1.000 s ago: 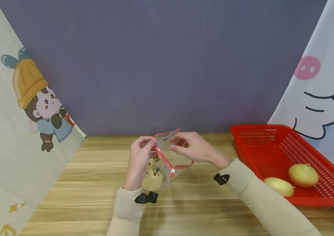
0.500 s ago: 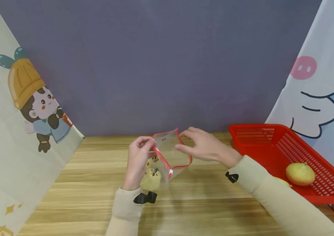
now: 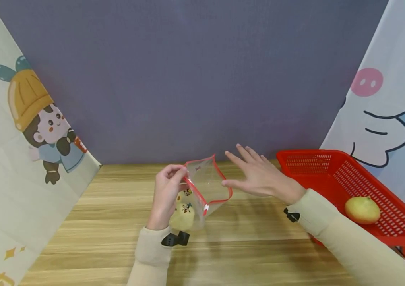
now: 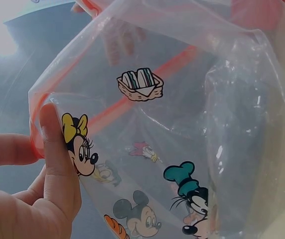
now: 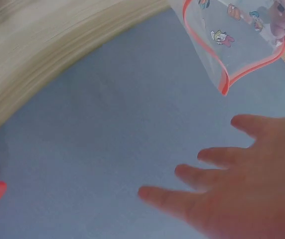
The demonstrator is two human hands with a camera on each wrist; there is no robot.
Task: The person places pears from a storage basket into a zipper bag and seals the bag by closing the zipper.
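Observation:
A clear zip bag [image 3: 207, 180] with red edging and cartoon prints stands with its mouth spread, above the wooden table in the head view. My left hand [image 3: 166, 190] pinches the left side of its rim between thumb and fingers. The left wrist view shows that hand [image 4: 38, 199] at the red edge of the bag [image 4: 152, 119]. In the bag's lower part a pale yellow rounded shape [image 3: 182, 218] shows, partly covered by prints. My right hand [image 3: 259, 174] is just right of the mouth, fingers straight and spread, holding nothing; its thumb tip is near the red rim.
A red perforated basket [image 3: 288, 167] stands at the right of the wooden table [image 3: 116, 222]. Inside it lies a yellow fruit [image 3: 362, 210] with a short stem. A grey backdrop [image 3: 202, 79] rises behind the table, with printed cloths at both sides.
My right hand has come out of the bag's mouth to the right and spread its fingers. Its sleeve now hides the second fruit in the basket. The left hand keeps its pinch.

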